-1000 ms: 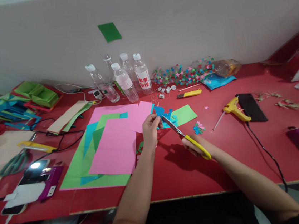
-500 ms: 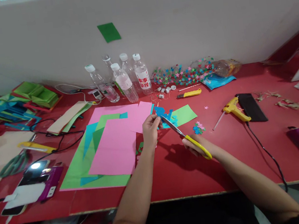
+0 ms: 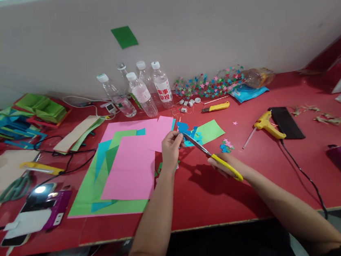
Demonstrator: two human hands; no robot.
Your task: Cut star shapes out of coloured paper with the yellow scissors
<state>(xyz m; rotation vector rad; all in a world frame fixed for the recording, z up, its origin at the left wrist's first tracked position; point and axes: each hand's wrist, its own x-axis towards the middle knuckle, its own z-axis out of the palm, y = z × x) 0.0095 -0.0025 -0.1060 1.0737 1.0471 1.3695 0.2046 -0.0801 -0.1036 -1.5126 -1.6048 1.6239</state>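
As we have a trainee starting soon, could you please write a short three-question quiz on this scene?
1. Which hand holds the yellow-handled scissors?
2. True or false: the yellow glue gun stands among the bottles.
3. What is pinched in the fingers of the left hand?
a) a pink star
b) blue paper
c) a yellow cutter

Key:
1. The right hand.
2. False; it lies on the red table, beside a flat black object.
3. b

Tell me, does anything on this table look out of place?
One pink star lies alone on the red table, apart from the small star pile near the right hand; it looks slightly stray.
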